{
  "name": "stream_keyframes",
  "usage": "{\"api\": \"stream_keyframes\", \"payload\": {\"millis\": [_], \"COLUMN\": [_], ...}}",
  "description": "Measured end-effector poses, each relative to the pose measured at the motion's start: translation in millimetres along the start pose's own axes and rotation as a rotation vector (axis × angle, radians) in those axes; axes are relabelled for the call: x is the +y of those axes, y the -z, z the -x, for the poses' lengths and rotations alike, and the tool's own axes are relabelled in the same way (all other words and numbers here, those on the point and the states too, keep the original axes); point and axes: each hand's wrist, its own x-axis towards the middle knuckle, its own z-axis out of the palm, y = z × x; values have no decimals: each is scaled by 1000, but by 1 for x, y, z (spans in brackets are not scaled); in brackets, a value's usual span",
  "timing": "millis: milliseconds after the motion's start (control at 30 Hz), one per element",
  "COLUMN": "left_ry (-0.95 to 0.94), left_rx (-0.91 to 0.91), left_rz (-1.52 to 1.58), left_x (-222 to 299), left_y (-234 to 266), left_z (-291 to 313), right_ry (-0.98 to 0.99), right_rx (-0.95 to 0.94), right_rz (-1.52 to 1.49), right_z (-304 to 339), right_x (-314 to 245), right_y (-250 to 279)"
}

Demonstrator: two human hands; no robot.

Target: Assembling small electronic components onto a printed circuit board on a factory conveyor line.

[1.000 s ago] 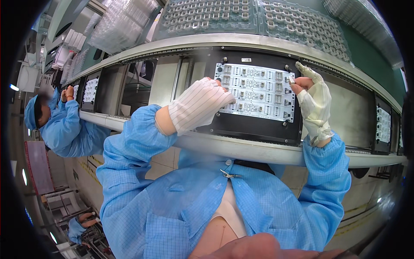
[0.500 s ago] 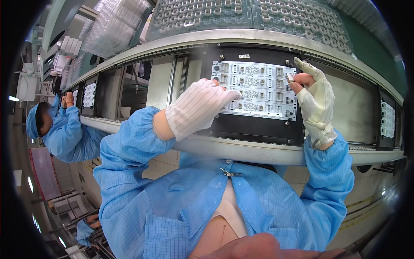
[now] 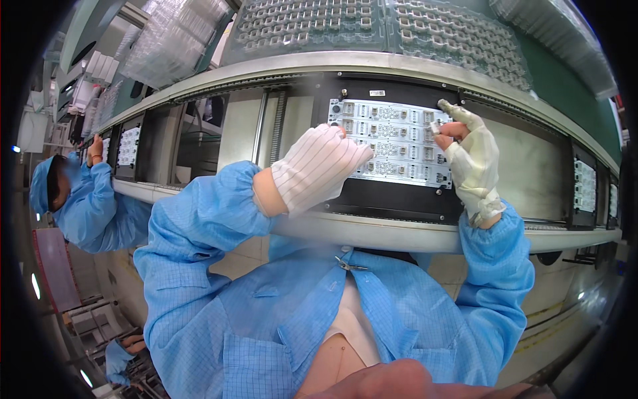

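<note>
A white panel of several strip-shaped circuit boards [image 3: 392,131] lies on a black carrier plate [image 3: 392,195] in front of me. My left hand [image 3: 319,165], in a white striped glove, is curled over the panel's left part. Its fingers are closed, and what they hold, if anything, is hidden. At the panel's right edge my right hand [image 3: 470,156], gloved with the thumb and a fingertip bare, pinches a small silver block-shaped part [image 3: 435,128]. Square silver parts show on the boards near both ends.
The carrier sits between the rails of a conveyor, whose near rail [image 3: 372,231] runs before my body. Beyond the far rail stand clear trays of small metal parts [image 3: 302,25], [image 3: 458,40]. More loaded carriers [image 3: 585,186] are on the line; a co-worker in blue [image 3: 100,199] is at left.
My right hand has shifted slightly left with the small silver part, now over the panel's right edge. My left hand stays over the left part. The whole view has tilted a little.
</note>
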Motion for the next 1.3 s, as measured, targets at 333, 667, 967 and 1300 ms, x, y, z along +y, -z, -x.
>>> {"api": "stream_keyframes", "payload": {"millis": [333,667,967,1300], "left_ry": [-11,31,-179,-262], "left_rx": [501,564,389,348], "left_rz": [300,440,501,493], "left_x": [-15,-40,-43,-42], "left_y": [-10,-27,-28,-35], "left_z": [28,42,65,66], "right_ry": [318,475,289,549], "right_rx": [-178,-372,-455,-314], "right_rz": [368,683,706,898], "right_z": [35,35,25,46], "right_x": [-13,-23,-33,-25], "right_y": [8,1,-4,-14]}}
